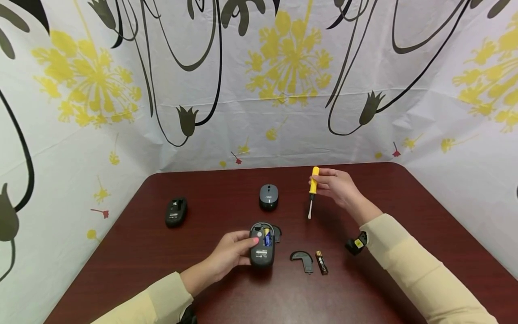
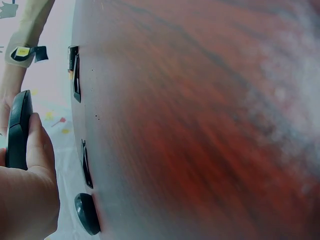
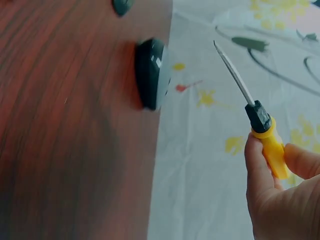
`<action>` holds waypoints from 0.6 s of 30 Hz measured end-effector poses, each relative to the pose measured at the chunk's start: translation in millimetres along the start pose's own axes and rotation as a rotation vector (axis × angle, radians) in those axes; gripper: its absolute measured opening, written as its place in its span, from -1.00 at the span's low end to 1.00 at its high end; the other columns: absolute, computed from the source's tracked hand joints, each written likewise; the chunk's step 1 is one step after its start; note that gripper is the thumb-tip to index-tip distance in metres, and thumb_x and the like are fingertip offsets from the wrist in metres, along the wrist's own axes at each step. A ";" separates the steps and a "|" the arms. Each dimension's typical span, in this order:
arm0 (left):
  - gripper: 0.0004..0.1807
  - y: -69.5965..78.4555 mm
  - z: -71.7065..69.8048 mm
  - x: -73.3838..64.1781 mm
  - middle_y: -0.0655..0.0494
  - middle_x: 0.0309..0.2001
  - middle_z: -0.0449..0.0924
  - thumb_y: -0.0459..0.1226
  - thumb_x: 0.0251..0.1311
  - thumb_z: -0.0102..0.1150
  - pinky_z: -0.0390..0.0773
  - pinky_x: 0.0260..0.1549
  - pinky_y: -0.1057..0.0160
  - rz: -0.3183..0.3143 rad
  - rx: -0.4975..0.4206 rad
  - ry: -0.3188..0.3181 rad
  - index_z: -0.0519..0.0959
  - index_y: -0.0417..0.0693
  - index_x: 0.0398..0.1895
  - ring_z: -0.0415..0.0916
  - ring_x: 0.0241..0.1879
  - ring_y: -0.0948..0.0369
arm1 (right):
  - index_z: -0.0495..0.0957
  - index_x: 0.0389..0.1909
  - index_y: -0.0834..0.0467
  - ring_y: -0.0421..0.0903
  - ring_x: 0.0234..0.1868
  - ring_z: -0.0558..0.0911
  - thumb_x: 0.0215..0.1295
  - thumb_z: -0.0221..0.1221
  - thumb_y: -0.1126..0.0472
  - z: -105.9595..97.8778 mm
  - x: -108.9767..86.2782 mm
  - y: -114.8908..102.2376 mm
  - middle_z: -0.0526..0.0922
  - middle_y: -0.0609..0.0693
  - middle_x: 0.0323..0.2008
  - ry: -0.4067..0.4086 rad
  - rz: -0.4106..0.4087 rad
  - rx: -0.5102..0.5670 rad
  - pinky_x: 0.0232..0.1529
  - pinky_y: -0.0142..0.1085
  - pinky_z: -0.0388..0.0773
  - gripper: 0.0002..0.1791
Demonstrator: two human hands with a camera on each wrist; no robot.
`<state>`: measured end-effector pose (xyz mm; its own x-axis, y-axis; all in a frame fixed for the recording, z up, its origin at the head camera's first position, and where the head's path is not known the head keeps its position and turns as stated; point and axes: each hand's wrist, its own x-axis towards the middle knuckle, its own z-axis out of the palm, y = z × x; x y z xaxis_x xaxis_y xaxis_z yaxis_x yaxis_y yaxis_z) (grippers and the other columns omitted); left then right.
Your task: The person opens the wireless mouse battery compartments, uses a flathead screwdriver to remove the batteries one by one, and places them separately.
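My left hand (image 1: 229, 254) grips an upturned computer mouse (image 1: 262, 257), its underside facing me. A blue and yellow battery (image 1: 267, 237) sits in the mouse's uncovered compartment. From the side, the left wrist view shows this mouse (image 2: 19, 132) raised off the table, the thumb along it. Over the table's right half, my right hand (image 1: 336, 186) holds a screwdriver (image 1: 313, 186) by its yellow handle, shaft pointing down. The right wrist view shows the handle (image 3: 272, 150) pinched between fingers and thumb. Right of the held mouse lie a curved grey battery cover (image 1: 304, 260) and a loose battery (image 1: 321, 262).
A second curved cover (image 1: 277, 233) lies partly hidden behind the held mouse. Farther back stands a grey mouse (image 1: 269, 196), right side up. At the left is another mouse (image 1: 176, 212), bottom up. A patterned cloth (image 1: 226, 103) hangs behind the dark wooden table (image 1: 133, 265).
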<state>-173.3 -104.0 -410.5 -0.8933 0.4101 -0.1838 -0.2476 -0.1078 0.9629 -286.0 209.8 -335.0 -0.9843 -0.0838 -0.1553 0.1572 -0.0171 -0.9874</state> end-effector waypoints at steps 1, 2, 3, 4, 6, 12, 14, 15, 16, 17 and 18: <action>-0.48 0.0 0.0 0.0 -0.25 -0.01 0.59 -0.25 0.33 0.14 0.66 -0.24 0.13 0.000 0.000 -0.001 0.36 -0.49 0.20 0.62 -0.11 0.05 | 0.22 0.37 0.34 -0.10 -0.07 0.67 0.41 0.14 0.23 2.8 -2.6 -1.1 0.62 0.05 -0.06 0.000 -0.016 -0.001 0.06 -0.15 0.55 -0.40; -0.48 0.0 0.1 0.1 -0.25 -0.01 0.59 -0.25 0.33 0.14 0.67 -0.24 0.14 0.001 -0.001 -0.001 0.36 -0.49 0.20 0.62 -0.11 0.06 | 0.22 0.37 0.34 -0.07 -0.02 0.65 0.41 0.15 0.22 5.8 -5.5 -2.2 0.61 0.07 -0.03 -0.001 -0.034 0.001 0.08 -0.14 0.54 -0.40; -0.48 -0.1 0.2 0.1 -0.25 -0.01 0.59 -0.25 0.33 0.14 0.67 -0.24 0.14 0.002 0.000 -0.001 0.36 -0.49 0.20 0.62 -0.11 0.06 | 0.22 0.38 0.33 -0.04 0.02 0.64 0.40 0.15 0.22 8.7 -8.4 -3.1 0.60 0.09 0.00 -0.002 -0.054 0.000 0.10 -0.12 0.52 -0.40; -0.48 -0.1 0.3 0.2 -0.25 -0.02 0.59 -0.25 0.33 0.14 0.67 -0.25 0.14 0.002 -0.001 -0.001 0.36 -0.49 0.19 0.62 -0.11 0.06 | 0.22 0.38 0.33 -0.01 0.07 0.61 0.41 0.15 0.21 11.5 -11.2 -3.9 0.58 0.12 0.03 -0.004 -0.074 0.003 0.12 -0.10 0.49 -0.40; -0.49 -0.2 0.7 0.4 -0.25 -0.01 0.59 -0.26 0.33 0.14 0.67 -0.25 0.14 0.001 -0.003 -0.002 0.36 -0.49 0.19 0.62 -0.11 0.06 | 0.22 0.38 0.33 0.00 0.11 0.58 0.41 0.14 0.21 17.1 -16.7 -5.0 0.57 0.12 0.04 -0.014 -0.119 -0.001 0.14 -0.08 0.47 -0.39; -0.49 -0.4 1.2 0.1 -0.26 0.00 0.58 -0.26 0.34 0.14 0.66 -0.24 0.14 -0.004 -0.002 -0.003 0.36 -0.49 0.20 0.62 -0.10 0.06 | 0.27 0.32 0.35 0.01 0.10 0.59 0.40 0.15 0.24 34.2 -30.8 -8.0 0.55 0.16 0.04 -0.059 -0.232 0.035 0.02 -0.20 0.57 -0.45; -0.48 -0.3 1.2 0.0 -0.26 0.00 0.58 -0.26 0.34 0.14 0.66 -0.23 0.13 -0.003 -0.001 -0.005 0.36 -0.49 0.20 0.62 -0.10 0.05 | 0.30 0.28 0.35 0.01 0.07 0.61 0.38 0.17 0.24 40.4 -35.5 -9.4 0.56 0.16 0.01 -0.063 -0.257 0.049 -0.03 -0.23 0.59 -0.48; -0.48 -0.2 1.2 0.1 -0.26 0.00 0.58 -0.26 0.34 0.14 0.66 -0.23 0.13 -0.002 -0.001 -0.006 0.36 -0.49 0.20 0.62 -0.10 0.05 | 0.32 0.26 0.35 0.00 0.06 0.62 0.38 0.18 0.25 43.6 -38.0 -10.0 0.56 0.17 0.01 -0.064 -0.270 0.054 -0.04 -0.23 0.60 -0.49; -0.48 -0.2 1.3 0.2 -0.26 0.00 0.58 -0.25 0.34 0.14 0.66 -0.23 0.13 -0.001 -0.002 -0.007 0.36 -0.49 0.20 0.62 -0.10 0.05 | 0.33 0.24 0.34 0.00 0.05 0.62 0.37 0.18 0.26 46.5 -40.3 -10.4 0.56 0.17 -0.01 -0.065 -0.282 0.060 -0.05 -0.23 0.61 -0.51; -0.48 -0.1 1.4 0.3 -0.26 0.00 0.58 -0.25 0.34 0.14 0.66 -0.24 0.13 0.000 -0.002 -0.008 0.36 -0.49 0.20 0.62 -0.10 0.06 | 0.35 0.23 0.34 -0.01 0.03 0.63 0.36 0.19 0.27 49.4 -42.7 -10.8 0.57 0.16 -0.02 -0.065 -0.294 0.065 -0.05 -0.22 0.61 -0.53; -0.49 -0.2 1.5 0.4 -0.26 0.00 0.58 -0.25 0.34 0.14 0.66 -0.24 0.13 0.001 -0.004 -0.008 0.36 -0.49 0.19 0.62 -0.10 0.06 | 0.37 0.21 0.33 -0.02 0.00 0.64 0.36 0.19 0.27 52.4 -44.9 -11.0 0.58 0.17 -0.02 -0.066 -0.308 0.066 -0.06 -0.22 0.61 -0.54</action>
<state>-173.1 -102.5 -410.5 -0.8905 0.4175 -0.1811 -0.2480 -0.1116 0.9623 -239.3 161.5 -315.6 -0.9796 -0.1286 0.1545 -0.1398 -0.1164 -0.9833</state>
